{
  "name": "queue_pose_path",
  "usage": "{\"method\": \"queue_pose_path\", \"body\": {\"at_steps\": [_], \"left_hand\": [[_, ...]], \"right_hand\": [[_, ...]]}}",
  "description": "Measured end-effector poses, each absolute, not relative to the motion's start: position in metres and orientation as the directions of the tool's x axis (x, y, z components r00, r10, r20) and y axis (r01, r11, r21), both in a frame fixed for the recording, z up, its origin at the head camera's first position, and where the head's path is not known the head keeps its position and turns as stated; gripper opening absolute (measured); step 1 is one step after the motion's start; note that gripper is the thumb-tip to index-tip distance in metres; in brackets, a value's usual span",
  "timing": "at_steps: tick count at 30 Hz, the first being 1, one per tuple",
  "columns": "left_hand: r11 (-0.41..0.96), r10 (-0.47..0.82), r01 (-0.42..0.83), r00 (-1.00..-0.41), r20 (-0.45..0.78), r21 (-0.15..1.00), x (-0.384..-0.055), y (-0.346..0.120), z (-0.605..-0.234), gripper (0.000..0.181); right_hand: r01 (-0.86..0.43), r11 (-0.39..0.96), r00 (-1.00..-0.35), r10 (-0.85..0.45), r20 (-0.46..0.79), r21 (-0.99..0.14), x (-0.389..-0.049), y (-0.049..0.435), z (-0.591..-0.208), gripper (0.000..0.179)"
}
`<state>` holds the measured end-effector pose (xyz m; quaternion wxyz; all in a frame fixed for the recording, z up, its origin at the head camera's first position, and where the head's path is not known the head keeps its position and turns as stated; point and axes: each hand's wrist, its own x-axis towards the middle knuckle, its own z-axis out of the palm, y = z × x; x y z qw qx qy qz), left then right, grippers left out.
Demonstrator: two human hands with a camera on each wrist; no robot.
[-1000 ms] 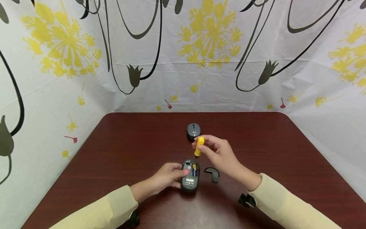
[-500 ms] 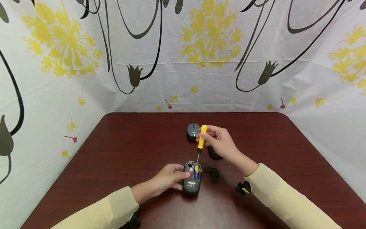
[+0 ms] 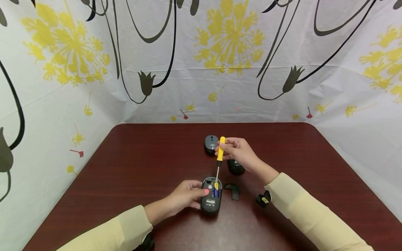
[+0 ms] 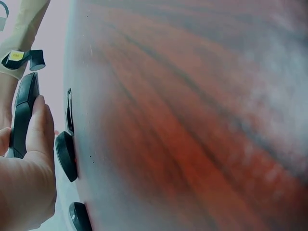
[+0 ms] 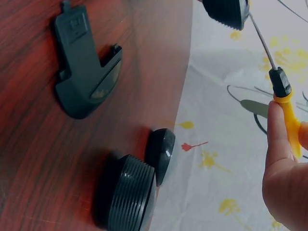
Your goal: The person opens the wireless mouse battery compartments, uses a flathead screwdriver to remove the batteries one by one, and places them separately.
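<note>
My left hand [image 3: 188, 195] grips a dark computer mouse [image 3: 211, 205], its underside turned up, thumb lying over the label side. The mouse's battery slot is uncovered, and a blue and yellow battery [image 3: 216, 190] sits inside. In my right hand [image 3: 240, 151] is a yellow-handled screwdriver [image 3: 221, 150], pinched between thumb and fingers and pointing down. Its tip is at the upper end of the battery. The right wrist view shows the screwdriver's shaft [image 5: 262, 41] reaching to the mouse's end. Beside the mouse on the table lies its black battery cover [image 3: 233, 191], seen close in the right wrist view.
A grey mouse [image 3: 211, 143] stands farther back on the dark red table [image 3: 150, 153]. Another black mouse [image 3: 235, 168] is partly hidden under my right hand. Behind the table hangs a white cloth [image 3: 188, 87] with a flower print.
Over the second, my right hand has raised the screwdriver and tilted it more upright, baring its shaft. The mouse has shifted slightly right. In the last half second little has moved.
</note>
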<state>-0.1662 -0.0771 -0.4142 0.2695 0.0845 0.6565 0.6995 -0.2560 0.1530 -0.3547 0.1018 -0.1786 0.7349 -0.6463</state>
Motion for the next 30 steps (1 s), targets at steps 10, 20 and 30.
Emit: {"method": "queue_pose_path", "body": {"at_steps": [10, 20, 30], "left_hand": [[-0.007, 0.5, -0.272, -0.834, -0.233, 0.962, -0.166, -0.078, -0.416, 0.037], [0.003, 0.509, -0.271, -0.828, -0.235, 0.962, -0.167, -0.079, -0.416, 0.037], [-0.002, 0.5, -0.282, -0.831, -0.243, 0.959, -0.166, -0.08, -0.415, 0.035]], "right_hand": [[-0.011, 0.104, -0.922, -0.385, -0.03, -0.994, -0.263, 0.151, -0.362, 0.034], [0.07, 0.11, -0.915, -0.389, -0.107, -0.992, -0.269, 0.149, -0.366, 0.034], [0.145, 0.074, -0.909, -0.385, -0.162, -0.987, -0.272, 0.146, -0.374, 0.039]]}}
